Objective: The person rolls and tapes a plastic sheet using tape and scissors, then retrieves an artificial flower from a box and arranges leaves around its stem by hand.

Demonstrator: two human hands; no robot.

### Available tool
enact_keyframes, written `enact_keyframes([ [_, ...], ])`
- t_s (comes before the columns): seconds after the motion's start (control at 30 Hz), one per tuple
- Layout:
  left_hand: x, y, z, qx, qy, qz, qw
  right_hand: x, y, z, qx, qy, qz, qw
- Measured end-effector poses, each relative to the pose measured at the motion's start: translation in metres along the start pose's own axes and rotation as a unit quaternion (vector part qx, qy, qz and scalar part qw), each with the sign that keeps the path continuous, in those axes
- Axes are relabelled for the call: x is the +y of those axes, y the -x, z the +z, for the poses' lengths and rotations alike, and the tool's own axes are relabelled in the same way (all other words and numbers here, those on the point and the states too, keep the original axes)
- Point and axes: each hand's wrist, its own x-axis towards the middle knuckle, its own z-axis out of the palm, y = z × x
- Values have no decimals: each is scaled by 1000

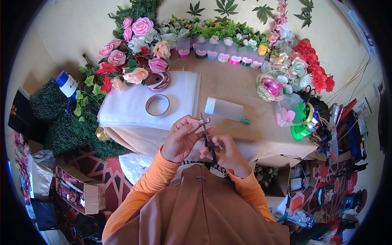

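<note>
My left hand (181,138), at the table's front edge, pinches a small white strip (203,121) with an orange-red end. What the strip is made of is too small to make out. My right hand (229,153) is wrapped round the dark handles of a pair of scissors (209,146). Their blades point up and away from me, crossing the strip close to my left fingertips. Just beyond my hands, a frosted translucent sleeve (228,110) lies on its side, with a white band at its left end and a green piece (245,120) at its right.
Translucent sheets (122,108) carry a roll of tape (157,106) and a brown ribbon spool (158,81). Artificial roses (116,57) stand at the back left. A row of small flower pots (223,57) lines the back. Right: a basket (269,87) and green tape dispenser (301,131).
</note>
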Motion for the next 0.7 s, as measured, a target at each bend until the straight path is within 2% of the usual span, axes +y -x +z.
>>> enact_keyframes([
  [0.13,0,0,1,3,-5,2,1000,5,0,-1,0,-19,10,1000],
  [0.33,-3,0,-1,-15,-17,27,999,-2,1,0,4,28,5,1000],
  [0.4,-4,0,-1,-12,-56,93,994,-8,1,0,22,128,-46,990],
  [0.43,-4,0,-1,-17,-56,90,994,-8,3,-2,28,129,-47,990],
  [0.5,-5,1,-2,24,-111,137,984,-5,8,-11,84,197,-4,977],
  [0.67,-1,-1,-5,52,-148,167,973,-14,19,-44,183,144,-57,971],
  [0.7,0,-1,-5,69,-162,178,968,-20,22,-57,242,284,7,928],
])
